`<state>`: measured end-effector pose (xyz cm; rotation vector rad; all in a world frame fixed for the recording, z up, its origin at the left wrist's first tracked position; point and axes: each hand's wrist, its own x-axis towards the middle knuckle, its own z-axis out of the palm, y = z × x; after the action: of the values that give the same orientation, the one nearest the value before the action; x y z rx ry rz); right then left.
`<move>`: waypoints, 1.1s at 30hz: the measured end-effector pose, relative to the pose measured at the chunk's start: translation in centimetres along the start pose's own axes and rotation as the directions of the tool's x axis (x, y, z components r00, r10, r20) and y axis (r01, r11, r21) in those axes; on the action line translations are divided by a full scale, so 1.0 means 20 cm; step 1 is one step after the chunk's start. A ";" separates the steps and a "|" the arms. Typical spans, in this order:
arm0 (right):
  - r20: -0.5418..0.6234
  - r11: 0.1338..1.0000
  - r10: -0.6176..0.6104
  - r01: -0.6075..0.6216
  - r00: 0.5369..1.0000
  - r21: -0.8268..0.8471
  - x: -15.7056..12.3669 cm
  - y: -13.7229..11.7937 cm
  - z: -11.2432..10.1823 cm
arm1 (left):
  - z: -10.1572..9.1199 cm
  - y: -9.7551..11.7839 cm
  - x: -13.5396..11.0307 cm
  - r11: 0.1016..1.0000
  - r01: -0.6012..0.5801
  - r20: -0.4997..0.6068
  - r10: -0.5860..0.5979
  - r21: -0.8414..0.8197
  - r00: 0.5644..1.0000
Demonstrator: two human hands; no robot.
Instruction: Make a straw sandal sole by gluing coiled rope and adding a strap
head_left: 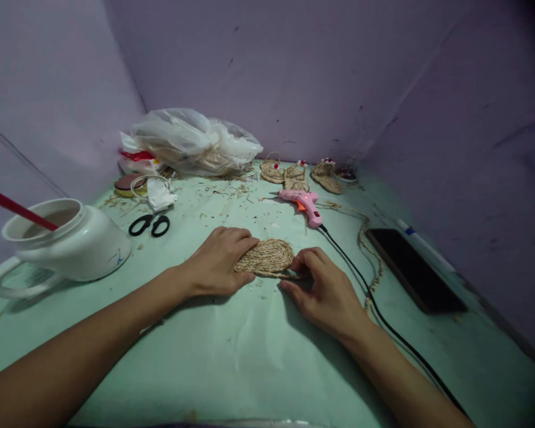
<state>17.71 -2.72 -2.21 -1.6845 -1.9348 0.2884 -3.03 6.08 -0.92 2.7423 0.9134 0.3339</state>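
A person's two bare hands work at a pale green worktop (249,356), with a coiled straw-coloured oval (267,257) lying flat between them, near the middle of the view. Clock directions are taken from that oval.

The left hand (220,261) comes in from 9 o'clock. Its grip clasps the oval's left end, fingers over the far edge and thumb along the near edge. The right hand (323,291), at 4 o'clock, has curled fingers by the oval's right edge and its thumb held apart; whether that grip pinches the loose strand there, I cannot tell.

At 1 o'clock lies a pink glue gun (294,195), with small woven slippers (325,177) beyond it. A dark phone (414,270) is at 3 o'clock, a white mug (84,244) at 9, black-handled scissors (150,220) near 10, and a bulging plastic bag (191,139) at 11.
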 end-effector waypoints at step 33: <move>0.022 0.831 0.551 -0.546 0.834 -0.106 0.64 0.32 -0.16 | 0.00 0.10 -0.05 0.974 0.223 -0.061 -0.221 0.029 0.973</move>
<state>24.01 10.16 0.67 -2.3012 -1.4696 0.4611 -2.62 3.94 -0.49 2.6386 1.2390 0.3595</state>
